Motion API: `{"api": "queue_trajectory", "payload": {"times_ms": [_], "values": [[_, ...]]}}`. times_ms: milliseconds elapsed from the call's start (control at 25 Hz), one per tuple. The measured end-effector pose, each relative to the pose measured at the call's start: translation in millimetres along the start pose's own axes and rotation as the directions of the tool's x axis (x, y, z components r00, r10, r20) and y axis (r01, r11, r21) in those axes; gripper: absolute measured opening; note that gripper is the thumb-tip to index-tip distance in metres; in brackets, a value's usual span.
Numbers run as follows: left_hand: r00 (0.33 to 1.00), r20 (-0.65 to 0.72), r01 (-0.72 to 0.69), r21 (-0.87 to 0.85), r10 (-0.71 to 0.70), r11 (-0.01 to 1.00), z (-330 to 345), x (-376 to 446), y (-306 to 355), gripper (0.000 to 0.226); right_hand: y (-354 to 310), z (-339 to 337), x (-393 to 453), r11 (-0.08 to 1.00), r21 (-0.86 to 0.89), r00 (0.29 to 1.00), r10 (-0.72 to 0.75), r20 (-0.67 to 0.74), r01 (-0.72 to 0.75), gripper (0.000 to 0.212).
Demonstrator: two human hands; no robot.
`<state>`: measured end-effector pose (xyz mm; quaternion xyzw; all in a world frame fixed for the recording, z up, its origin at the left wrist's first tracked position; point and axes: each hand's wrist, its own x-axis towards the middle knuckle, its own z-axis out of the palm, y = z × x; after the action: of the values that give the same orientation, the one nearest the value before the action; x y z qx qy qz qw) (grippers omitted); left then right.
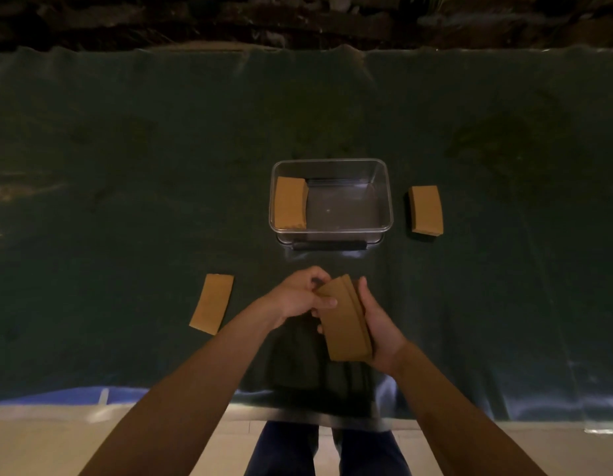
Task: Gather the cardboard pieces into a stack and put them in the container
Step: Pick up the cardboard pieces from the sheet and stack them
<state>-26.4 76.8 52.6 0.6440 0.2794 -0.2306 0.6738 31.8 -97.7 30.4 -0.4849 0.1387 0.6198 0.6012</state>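
Note:
A small stack of brown cardboard pieces (pixel 346 321) is held above the dark green cloth in front of me. My right hand (pixel 380 324) cups its right side from below. My left hand (pixel 300 297) pinches its top left corner. Beyond them stands a clear plastic container (pixel 384 201) with a stack of cardboard (pixel 289 202) lying against its left wall. One loose cardboard piece (pixel 212 304) lies flat on the cloth left of my hands. Another cardboard stack (pixel 426 209) sits just right of the container.
The dark green cloth (pixel 126 166) covers the whole table up to a dark rough wall at the back. The cloth's near edge hangs over pale floor tiles, with my legs (pixel 325 448) in dark trousers below.

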Motion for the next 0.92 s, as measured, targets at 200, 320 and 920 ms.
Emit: {"api": "queue_trajectory", "payload": {"times_ms": [200,320,920], "values": [[0.959,-0.131,-0.194,0.352,0.253,0.916,21,-8,-4,0.033,4,2,0,0.999,0.046,1.0,0.007,-0.001,-0.007,0.082],[0.909,-0.1,-0.288,0.55,0.405,0.784,26,-16,-9,0.062,7,1,2,0.999,0.038,0.997,-0.027,-0.069,0.029,0.074],[0.87,0.223,-0.424,0.793,0.439,0.438,33,-36,-19,0.136,0,25,1,0.985,0.085,0.971,-0.13,-0.2,0.15,0.051]]}}
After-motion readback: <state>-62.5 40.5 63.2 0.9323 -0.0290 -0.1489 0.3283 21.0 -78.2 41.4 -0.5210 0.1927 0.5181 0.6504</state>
